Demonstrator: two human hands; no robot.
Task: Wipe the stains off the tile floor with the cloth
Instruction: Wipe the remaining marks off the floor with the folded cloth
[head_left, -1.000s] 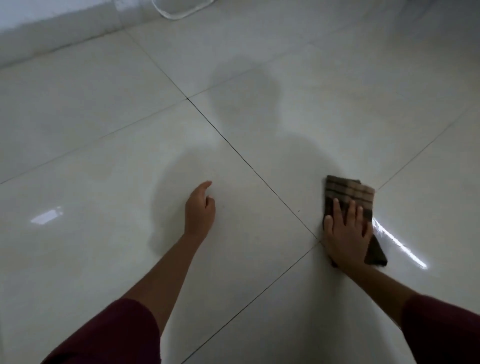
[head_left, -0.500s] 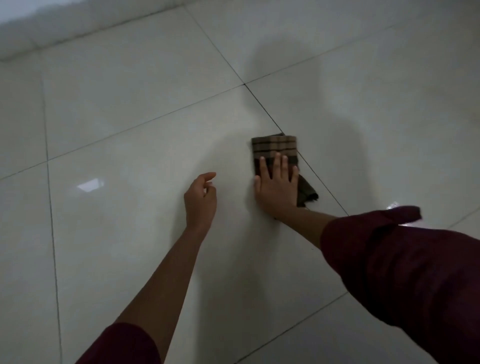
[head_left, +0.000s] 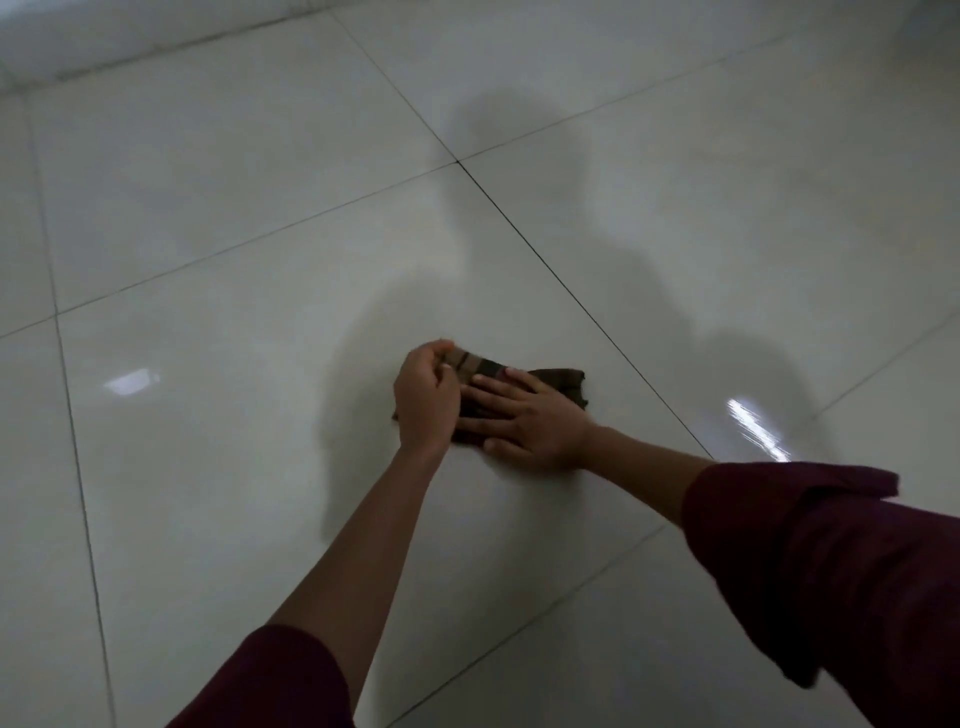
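Here the right hand lies flat, fingers spread, pinning the cloth to the floor; the left hand pinches its striped end. Likely a refold mid-wipe. Next: a fresh face down, then firm strokes. No stains show.

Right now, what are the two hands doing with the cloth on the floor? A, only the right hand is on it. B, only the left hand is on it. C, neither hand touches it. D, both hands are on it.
D: the right hand lies flat on the cloth, and the left hand is curled over its left end, on the floor.
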